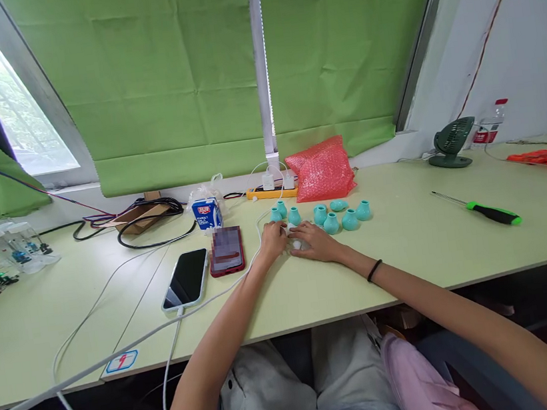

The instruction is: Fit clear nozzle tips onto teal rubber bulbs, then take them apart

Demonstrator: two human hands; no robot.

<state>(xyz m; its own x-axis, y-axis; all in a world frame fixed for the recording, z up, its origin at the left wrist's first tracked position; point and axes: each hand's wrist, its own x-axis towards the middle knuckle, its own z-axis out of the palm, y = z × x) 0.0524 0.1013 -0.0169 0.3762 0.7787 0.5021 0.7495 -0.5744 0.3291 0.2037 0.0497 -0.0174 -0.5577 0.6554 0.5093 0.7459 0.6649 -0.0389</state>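
Observation:
Both hands rest together on the pale green table [410, 247]. My left hand [273, 239] is curled, fingers closed around a small white object [297, 244] that I cannot make out. My right hand [314, 240] lies over the same object, fingers bent down onto it. Just beyond the hands stand several small teal cup-shaped parts [330, 223], one of them lying on its side [339, 205]. A black band circles my right wrist [374, 270].
Two phones lie left of the hands: a dark one [186, 279] on a white cable and a red one [226, 250]. Behind are a small carton [207, 214], a yellow power strip [272, 192] and a red bubble-wrap bag [322, 168]. A green-handled screwdriver [491, 212] and fan [451, 140] lie right.

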